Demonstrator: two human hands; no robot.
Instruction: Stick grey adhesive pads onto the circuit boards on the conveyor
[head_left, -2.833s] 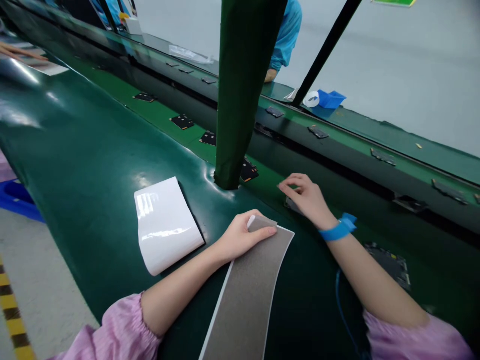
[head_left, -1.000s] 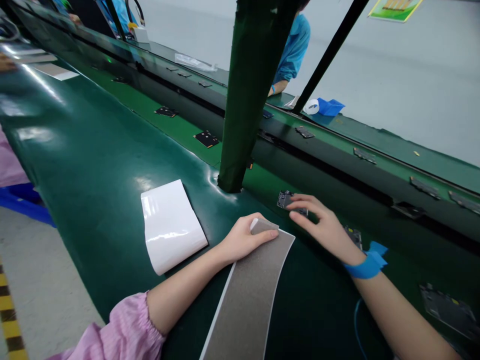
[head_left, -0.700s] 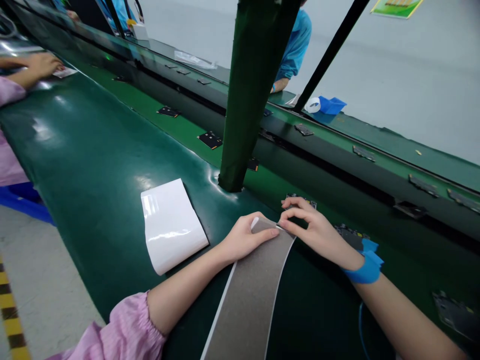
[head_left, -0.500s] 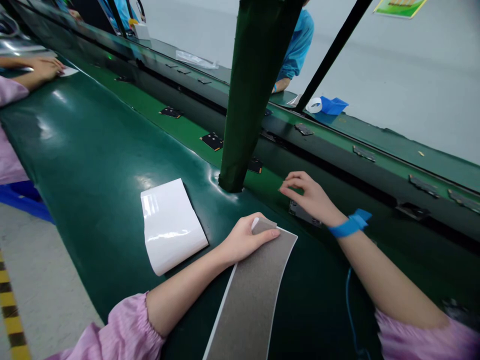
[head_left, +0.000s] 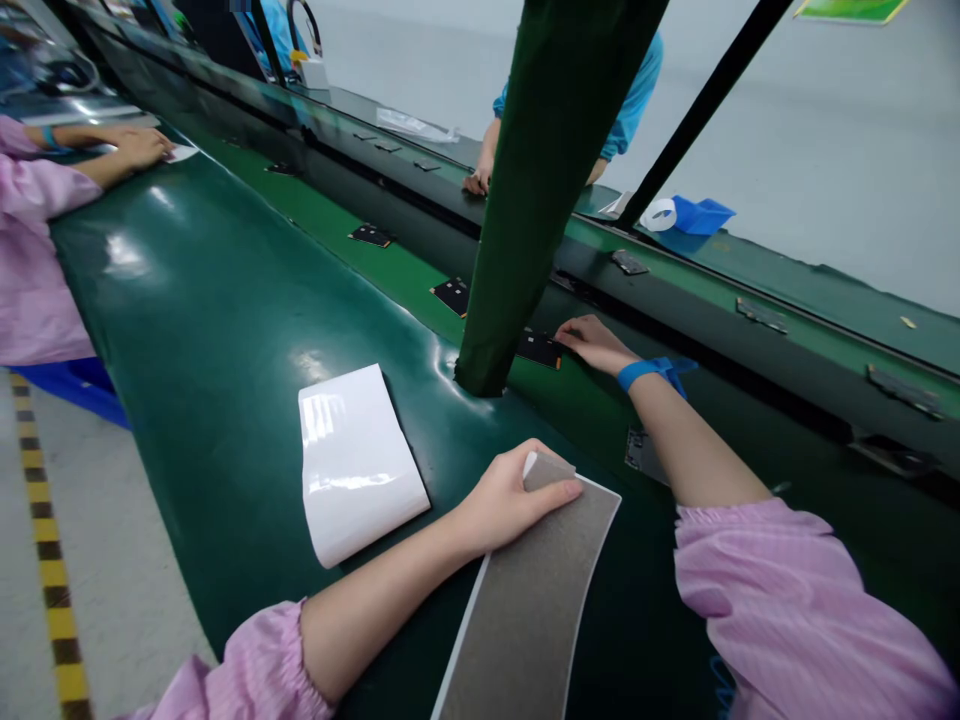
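My left hand is closed on the top end of a long grey sheet with white edges, its thumb lying across the grey face. The sheet runs down out of view at the bottom. On the green belt beside the post, my right hand, with a blue wrist strap, has its fingertips pinched at the right end of a flat black board. Another board lies nearer me, partly covered by my right forearm. A folded glossy white sheet rests on the green mat, left of my left hand.
A green-wrapped post rises just left of my right hand. More black boards lie along the belt, others on the far ledge. A co-worker's hands are at far left; another person's hand shows behind the post.
My right hand has reached forward and left, from above the nearer board to the black board by the post. My left hand keeps its hold on the grey sheet. The view has shifted slightly.
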